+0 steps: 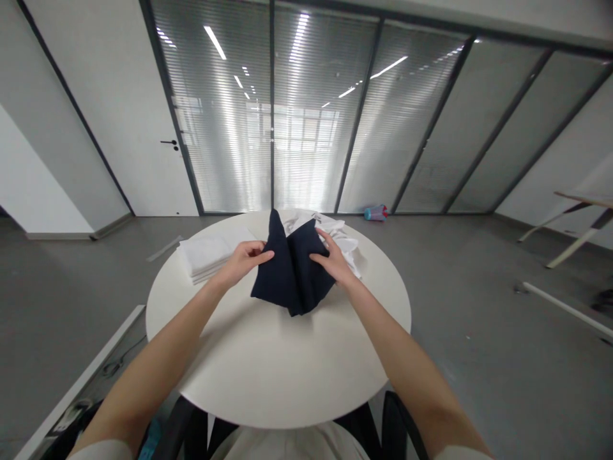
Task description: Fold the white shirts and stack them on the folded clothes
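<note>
A dark navy piece of cloth (pixel 278 275) is held up above the round white table, creased down its middle. My left hand (pixel 245 260) pinches its left side between thumb and fingers. On the opposite side my right hand (pixel 334 259) grips the cloth in the same way, thumb toward me. Left of the cloth lies a stack of folded white cloth (pixel 204 252). Behind and to the right sits a crumpled heap of white cloth (pixel 342 236), partly hidden by the navy cloth and my right hand.
The round white table (pixel 287 377) stands in front of me. Chair arms (pixel 400 415) flank my lap. A blue and pink basket-like object (pixel 376 213) lies by the glass partition. At right is a wooden-legged table (pixel 575 220); a white bar (pixel 86 377) runs along the floor at left.
</note>
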Demonstrator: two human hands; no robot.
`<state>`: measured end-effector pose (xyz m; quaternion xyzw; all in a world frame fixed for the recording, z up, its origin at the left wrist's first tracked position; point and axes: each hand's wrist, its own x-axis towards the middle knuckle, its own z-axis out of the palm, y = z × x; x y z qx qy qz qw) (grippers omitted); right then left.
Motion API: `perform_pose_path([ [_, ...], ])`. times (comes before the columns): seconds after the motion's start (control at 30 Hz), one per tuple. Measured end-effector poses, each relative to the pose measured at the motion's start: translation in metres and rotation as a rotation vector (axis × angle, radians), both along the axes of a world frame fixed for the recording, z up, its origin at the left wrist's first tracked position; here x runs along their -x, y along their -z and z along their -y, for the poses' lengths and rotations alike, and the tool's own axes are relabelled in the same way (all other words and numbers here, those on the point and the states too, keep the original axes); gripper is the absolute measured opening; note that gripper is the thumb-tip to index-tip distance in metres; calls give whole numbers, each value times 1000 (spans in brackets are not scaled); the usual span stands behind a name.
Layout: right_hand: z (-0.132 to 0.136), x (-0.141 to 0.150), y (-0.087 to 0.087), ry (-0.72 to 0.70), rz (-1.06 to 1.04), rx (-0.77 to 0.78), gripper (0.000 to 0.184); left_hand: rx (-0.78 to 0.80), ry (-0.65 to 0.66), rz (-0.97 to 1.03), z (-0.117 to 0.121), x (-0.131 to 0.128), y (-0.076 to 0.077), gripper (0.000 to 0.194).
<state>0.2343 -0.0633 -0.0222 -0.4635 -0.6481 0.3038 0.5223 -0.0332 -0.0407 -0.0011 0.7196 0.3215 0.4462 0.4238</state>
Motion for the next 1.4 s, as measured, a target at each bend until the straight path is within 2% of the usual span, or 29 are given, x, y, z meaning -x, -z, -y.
perform_pose_path([
  [0.1, -15, -39, 0, 268, -46, -39, 76, 14, -234, -62, -17, 35, -7, 34],
  [0.17, -20, -62, 0, 516, -8, -52, 76, -91, -453, -195, -27, 51, -7, 25],
  [0.23, -21, -72, -1, 747, 113, -150, 71, -288, -634, -343, -32, 54, -2, 40],
  [0.27, -20, -71, -2, 795, 186, -222, 64, -381, -676, -399, -32, 50, 2, 49],
  [0.3, -18, -66, -2, 763, 265, -282, 56, -456, -660, -451, -30, 43, 6, 52],
  [0.33, -15, -57, -2, 655, 356, -313, 48, -505, -578, -503, -27, 34, 10, 50],
  [0.43, -5, -21, 5, 241, 669, -264, 36, -570, -144, -690, -14, 6, 24, 44],
  [0.47, -1, -9, 10, 164, 752, -236, 36, -582, -49, -766, -9, -2, 29, 48],
  [0.5, 3, 1, 15, 128, 808, -215, 37, -586, -9, -844, -5, -9, 34, 54],
  [0.57, 9, 15, 26, 125, 837, -194, 37, -566, -53, -975, 1, -18, 43, 63],
  [0.63, 12, 22, 34, 134, 831, -187, 36, -532, -77, -1045, 3, -22, 51, 61],
  [0.73, 10, 23, 36, 173, 814, -185, 33, -472, -29, -1015, -2, -24, 56, 43],
  [0.8, 4, 18, 30, 225, 786, -190, 33, -416, -48, -959, -7, -22, 51, 42],
  [0.87, -2, 3, 19, 303, 742, -198, 33, -363, -189, -871, -14, -13, 38, 45],
  [0.97, -10, -40, -1, 463, 654, -209, 24, -284, -613, -643, -24, 22, 11, 44],
  [1.0, -10, -59, -6, 546, 603, -215, 28, -254, -764, -562, -25, 37, 2, 44],
  [1.03, -9, -76, -11, 675, 518, -223, 33, -243, -895, -484, -26, 53, -6, 45],
  [1.07, -7, -92, -15, 876, 351, -252, 33, -253, -1024, -407, -25, 67, -13, 48],
  [1.13, 1, -112, -21, 1184, 127, -302, 33, -319, -1265, -270, -21, 89, -21, 53],
  [1.2, 9, -112, -25, 1349, 49, -403, 33, -460, -1413, -178, -14, 94, -24, 56],
  [1.23, 13, -105, -26, 1354, 67, -475, 32, -550, -1428, -161, -11, 90, -24, 54],
  [1.27, 15, -94, -26, 1312, 101, -552, 31, -643, -1390, -172, -8, 82, -23, 49],
  [1.3, 16, -80, -26, 1211, 160, -616, 29, -726, -1293, -215, -6, 72, -21, 42],
  [1.33, 16, -65, -24, 1046, 249, -646, 28, -781, -1140, -288, -5, 60, -18, 33],
  [1.4, 12, -34, -16, 621, 479, -576, 30, -790, -719, -484, -5, 35, -8, 22],
])
